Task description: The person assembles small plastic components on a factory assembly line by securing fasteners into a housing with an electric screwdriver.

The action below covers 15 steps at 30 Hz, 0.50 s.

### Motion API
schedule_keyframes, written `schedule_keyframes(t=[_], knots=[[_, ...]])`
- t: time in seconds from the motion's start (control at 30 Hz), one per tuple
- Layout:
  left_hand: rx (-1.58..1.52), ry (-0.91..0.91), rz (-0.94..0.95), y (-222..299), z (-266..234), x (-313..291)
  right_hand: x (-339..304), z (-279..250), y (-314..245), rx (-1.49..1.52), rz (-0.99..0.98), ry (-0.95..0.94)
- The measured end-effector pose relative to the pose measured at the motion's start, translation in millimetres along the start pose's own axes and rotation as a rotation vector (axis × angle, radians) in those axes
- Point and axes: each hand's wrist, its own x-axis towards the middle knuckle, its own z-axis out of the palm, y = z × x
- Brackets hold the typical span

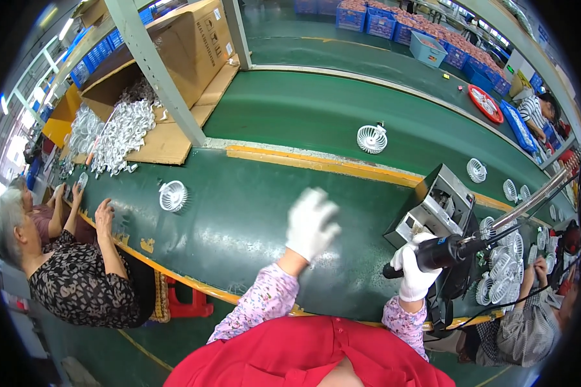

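Keeping the left hand (311,224), empty and splayed over the worktop (258,187), clear of the black tool (444,253) seems wise; the right hand (419,269) grips that tool near a metal box (431,219); a steady hold should help. Green surface: carton (200,55) of clear parts (119,138) far left, one white fan cage (173,196), white fan pieces (507,264) piled right. Room: co-worker (84,284) left, blue crates (379,26) behind.

From here I count two gloves (312,222), one driver (442,253), one metal box (434,216), one red stool (192,304), one red basin (486,104), one lone fan (173,196) at left; fans (502,267) at right overlap past counting.
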Motion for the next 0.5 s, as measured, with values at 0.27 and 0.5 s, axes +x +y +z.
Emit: schedule_keyframes(t=[0.27,0.5], knots=[[0.700,0.674,-1.284,-162,-120,-51,2,-6,-6,0.043,-0.017,-0.011],[0.492,0.405,-0.902,-145,-93,-42,5,-7,-1,0.078,-0.008,0.025]])
